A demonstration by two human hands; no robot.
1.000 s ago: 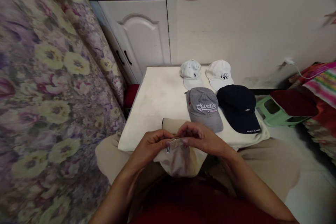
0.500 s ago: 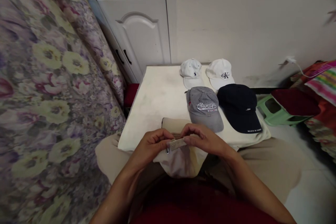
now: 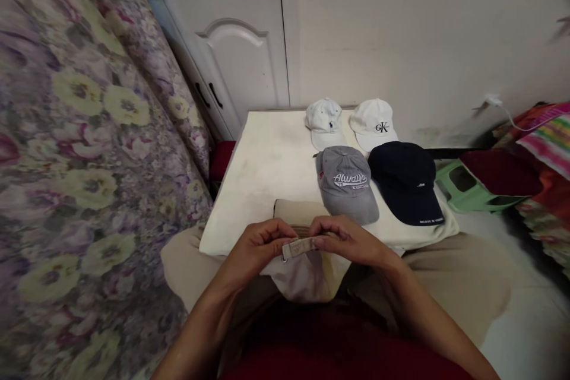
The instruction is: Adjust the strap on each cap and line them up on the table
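Note:
A beige baseball cap (image 3: 303, 279) hangs over the table's near edge, its back strap (image 3: 299, 247) towards me and its brim (image 3: 299, 210) pointing away. My left hand (image 3: 263, 244) pinches the strap's left part, close to a small metal ring. On the strap's right end, my right hand (image 3: 342, 238) grips with thumb and fingers. Just beyond lies a grey cap (image 3: 345, 175) lettered "Always", beside a navy cap (image 3: 403, 175). Behind these are two white caps, one with a small dark logo (image 3: 324, 119), the other with dark letters (image 3: 373, 122).
The caps lie on a cream-covered table (image 3: 267, 154) against the wall. A floral curtain (image 3: 80, 160) hangs at left, near a white cabinet (image 3: 236, 53). At right stands a green stool (image 3: 467, 181) with a dark red top, beside colourful cloth (image 3: 552, 148).
The strap has turned slightly, showing more of its face with a small mark. Both hands stay in nearly the same place on it. The other caps have not moved.

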